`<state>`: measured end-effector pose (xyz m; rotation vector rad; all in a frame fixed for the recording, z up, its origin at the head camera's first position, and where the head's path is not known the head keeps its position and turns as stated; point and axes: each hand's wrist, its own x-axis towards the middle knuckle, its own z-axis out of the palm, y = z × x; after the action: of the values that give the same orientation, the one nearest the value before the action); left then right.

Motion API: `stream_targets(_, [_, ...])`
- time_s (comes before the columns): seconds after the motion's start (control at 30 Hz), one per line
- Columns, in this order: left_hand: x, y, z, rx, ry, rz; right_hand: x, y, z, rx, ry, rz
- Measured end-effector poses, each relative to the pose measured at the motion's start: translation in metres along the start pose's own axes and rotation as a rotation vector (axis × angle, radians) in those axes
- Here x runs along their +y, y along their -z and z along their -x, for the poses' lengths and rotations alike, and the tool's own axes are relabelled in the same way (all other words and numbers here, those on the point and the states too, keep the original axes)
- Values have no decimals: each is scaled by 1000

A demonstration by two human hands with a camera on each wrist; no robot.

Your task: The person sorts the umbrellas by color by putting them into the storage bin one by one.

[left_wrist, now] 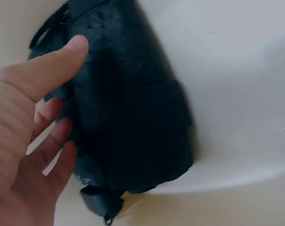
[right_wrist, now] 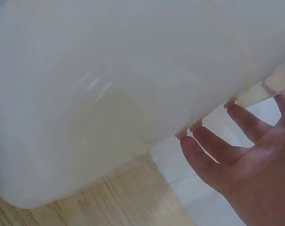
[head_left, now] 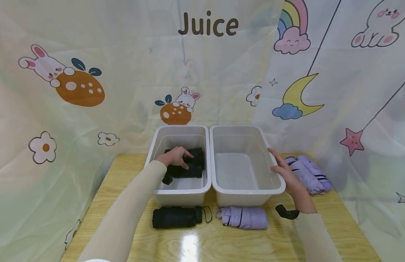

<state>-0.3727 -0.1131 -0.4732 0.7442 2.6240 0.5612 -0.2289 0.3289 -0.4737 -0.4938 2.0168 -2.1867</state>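
Note:
Inside the left white bin [head_left: 181,191], two black folded umbrellas [head_left: 196,171] lie side by side. My left hand [head_left: 177,157] reaches over them with loosely bent fingers. In the left wrist view the thumb [left_wrist: 62,63] lies over the umbrella fabric [left_wrist: 133,117], with the other fingers spread at its side. My right hand [head_left: 289,178] holds the right rim of the right white bin [head_left: 246,191], thumb over the edge. From the right wrist, the fingertips [right_wrist: 192,146] touch the bin's outer wall [right_wrist: 109,94].
In front of the left bin lies another black umbrella [head_left: 174,217] with a cord loop. A lavender umbrella [head_left: 245,217] lies before the right bin. More lavender umbrellas [head_left: 308,174] rest on the wooden table [head_left: 241,247] at far right. A printed curtain [head_left: 123,54] hangs behind.

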Motion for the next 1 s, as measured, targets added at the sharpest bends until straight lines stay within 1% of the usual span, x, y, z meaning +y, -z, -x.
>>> stream_targets(0.1, [1,5,2,18,-27,23,0,0,1,3,-7,-1])
stream_targets(0.2, [7,14,5,50,-60,48,-1,0,3,8,2,-14])
stream_targets(0.3, [14,27,11,85,-90,92,0,1,4,3,17,-33])
stream_targets(0.37, [19,39,18,106,-114,116,1,1,4,-4,26,-41])
stream_targets(0.43, [23,51,27,134,-142,121,2,1,4,-10,29,-47])
stream_targets(0.47, [25,56,33,154,-158,108,2,1,4,-11,29,-47])
stream_targets(0.6, [37,76,63,227,-247,76,3,1,3,-7,26,-42])
stream_targets(0.67, [41,83,80,265,-288,76,3,1,3,-1,23,-35])
stream_targets(0.73, [46,86,99,288,-313,86,3,1,2,6,16,-27])
stream_targets(0.87, [56,83,139,326,-351,110,2,1,1,8,8,-26])
stream_targets(1.0, [69,71,179,365,-400,105,3,0,0,-4,17,-33])
